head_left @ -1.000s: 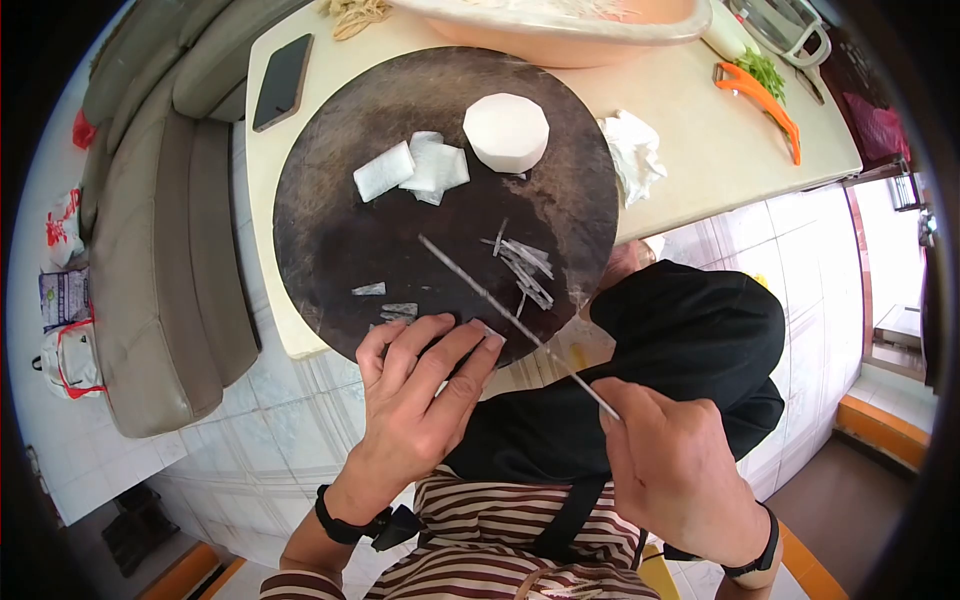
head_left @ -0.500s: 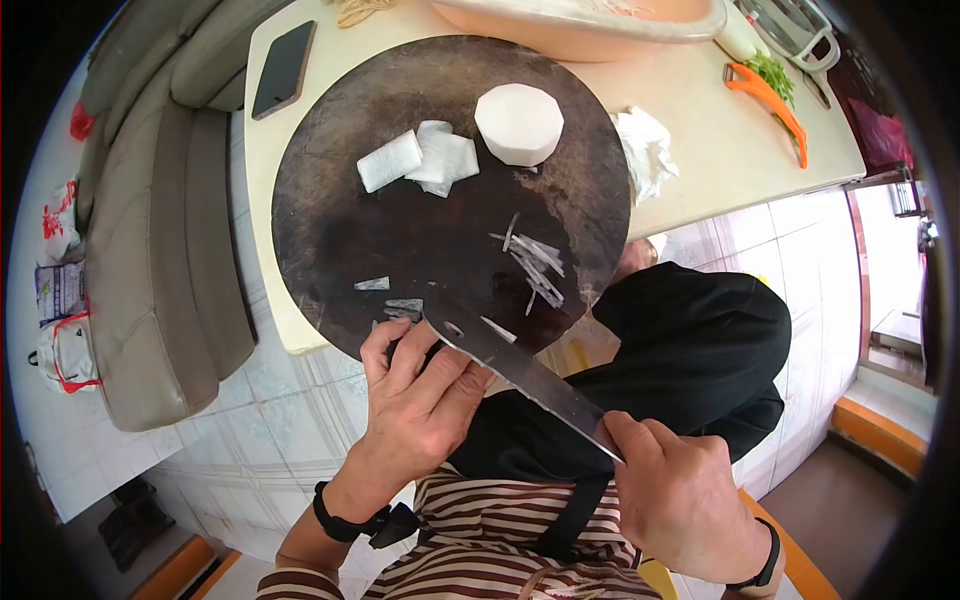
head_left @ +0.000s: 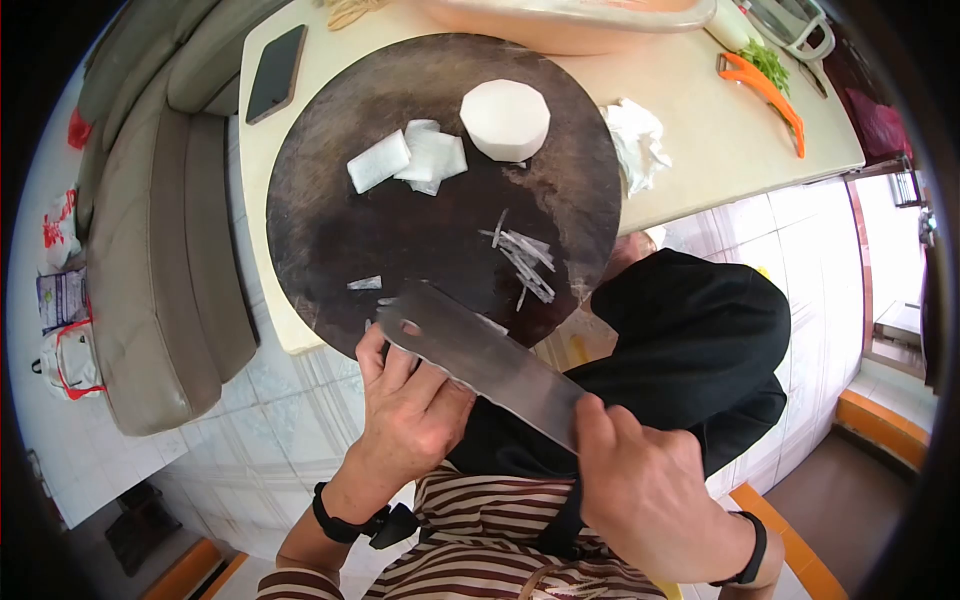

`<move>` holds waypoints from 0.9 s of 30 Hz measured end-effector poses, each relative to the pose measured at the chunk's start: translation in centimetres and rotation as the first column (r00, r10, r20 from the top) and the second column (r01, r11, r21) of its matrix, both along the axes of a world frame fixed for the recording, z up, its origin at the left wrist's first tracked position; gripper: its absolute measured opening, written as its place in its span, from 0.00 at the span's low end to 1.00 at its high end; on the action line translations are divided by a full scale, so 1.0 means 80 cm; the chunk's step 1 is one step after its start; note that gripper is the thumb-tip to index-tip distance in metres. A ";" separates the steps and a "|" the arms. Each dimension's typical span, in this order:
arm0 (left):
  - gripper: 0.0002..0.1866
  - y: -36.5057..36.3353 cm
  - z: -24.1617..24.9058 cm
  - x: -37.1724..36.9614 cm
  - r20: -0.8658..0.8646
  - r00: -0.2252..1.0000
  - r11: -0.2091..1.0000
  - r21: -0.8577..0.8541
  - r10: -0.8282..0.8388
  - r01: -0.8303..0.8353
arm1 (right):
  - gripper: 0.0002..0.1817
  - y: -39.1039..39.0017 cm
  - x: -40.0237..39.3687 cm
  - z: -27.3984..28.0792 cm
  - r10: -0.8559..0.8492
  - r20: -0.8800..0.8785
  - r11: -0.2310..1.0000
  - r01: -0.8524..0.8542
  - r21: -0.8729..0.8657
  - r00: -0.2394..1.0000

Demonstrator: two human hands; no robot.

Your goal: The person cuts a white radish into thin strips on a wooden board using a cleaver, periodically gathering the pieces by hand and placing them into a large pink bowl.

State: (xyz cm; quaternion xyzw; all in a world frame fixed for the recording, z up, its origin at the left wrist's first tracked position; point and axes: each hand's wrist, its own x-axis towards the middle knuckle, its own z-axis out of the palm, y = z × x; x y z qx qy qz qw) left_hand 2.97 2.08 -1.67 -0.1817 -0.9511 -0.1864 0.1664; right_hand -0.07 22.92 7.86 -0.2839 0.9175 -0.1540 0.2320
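Observation:
My right hand (head_left: 650, 480) grips a cleaver (head_left: 485, 365), whose wide blade slants up to the left over the near edge of a round dark chopping board (head_left: 330, 220). Beside the blade, my left hand (head_left: 415, 405) rests at the board's near edge with curled fingers; the blade hides some fingertips and whatever lies beneath them. A small white radish strip (head_left: 365, 283) lies just beyond that hand. Thin radish sticks (head_left: 525, 262) form a loose pile on the right. Farther back are flat radish slices (head_left: 380, 163), overlapping, and a thick peeled radish chunk (head_left: 505, 120).
Under the board is a cream table (head_left: 690, 140). A phone (head_left: 276, 73) lies at its left corner, with a large basin (head_left: 590, 30) at the back. Crumpled tissue (head_left: 637, 145), an orange peeler (head_left: 765, 100) and greens (head_left: 765, 65) are on the right. A sofa (head_left: 160, 270) stands left.
The cleaver has risen and shifted left, its broad face now turned more toward me. My right hand moved left with it. My left hand stays nearly in place.

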 end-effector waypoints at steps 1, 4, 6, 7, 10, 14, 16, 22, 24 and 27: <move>0.11 0.001 0.000 0.000 -0.004 1.000 1.000 0.001 -0.005 0.005 | 0.16 -0.006 0.000 -0.008 0.017 -0.043 1.000 -0.017 -0.006 0.999; 0.11 -0.001 -0.001 0.001 0.006 1.000 1.000 0.014 0.007 -0.008 | 0.13 -0.007 -0.010 -0.019 0.035 -0.097 0.996 -0.042 -0.075 0.995; 0.11 0.000 -0.001 -0.001 0.023 1.000 0.999 0.035 0.000 0.000 | 0.12 0.001 -0.018 -0.020 0.027 -0.022 0.984 -0.030 -0.177 0.999; 0.11 0.001 0.000 0.000 0.023 1.000 0.999 0.035 0.002 -0.003 | 0.12 0.005 -0.018 -0.018 0.029 -0.021 0.984 -0.033 -0.177 0.999; 0.11 0.003 0.002 -0.002 0.027 1.000 0.999 0.040 0.012 -0.013 | 0.13 0.013 -0.015 -0.011 0.026 0.049 0.983 -0.016 -0.182 0.998; 0.10 0.001 0.001 -0.001 0.023 1.000 0.999 0.033 0.012 -0.012 | 0.13 0.018 -0.008 -0.001 -0.026 0.126 0.987 0.046 -0.157 0.992; 0.10 0.001 0.000 -0.002 0.012 1.000 1.000 0.030 0.010 -0.011 | 0.14 0.020 -0.009 -0.002 -0.049 0.152 0.991 0.066 -0.112 0.987; 0.11 0.001 -0.001 -0.002 0.014 1.000 0.999 0.044 0.004 -0.005 | 0.14 0.012 -0.011 -0.005 -0.026 0.158 0.997 0.037 -0.067 0.987; 0.11 0.004 0.002 -0.004 0.004 1.000 0.999 0.035 0.014 -0.014 | 0.13 0.004 -0.012 -0.016 0.050 -0.009 0.991 -0.051 -0.121 0.999; 0.12 0.003 0.003 -0.003 0.011 1.000 0.999 0.025 0.023 -0.023 | 0.11 -0.008 -0.018 -0.021 0.046 -0.038 0.986 -0.051 -0.156 0.998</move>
